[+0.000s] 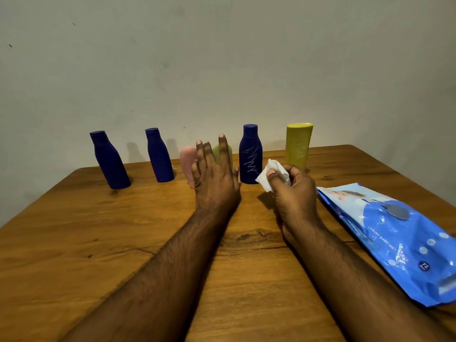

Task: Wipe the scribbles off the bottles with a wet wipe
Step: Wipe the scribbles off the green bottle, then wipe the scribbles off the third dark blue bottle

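A row of bottles stands along the far edge of the wooden table (123, 243). A dark blue bottle (250, 154) with pale zigzag scribbles stands in the middle, just left of my right hand. My right hand (293, 191) is shut on a crumpled white wet wipe (271, 174), held close to that bottle's lower right side. My left hand (214, 174) hovers with fingers spread in front of a pink bottle (187, 161) and a light green bottle (223, 153), partly hiding both. Two more dark blue bottles (109, 160) (160, 155) stand at the left. A yellow bottle (298, 145) stands at the right.
A blue pack of baby wet wipes (399, 240) lies flat at the table's right edge, beside my right forearm. A pale wall rises directly behind the bottles.
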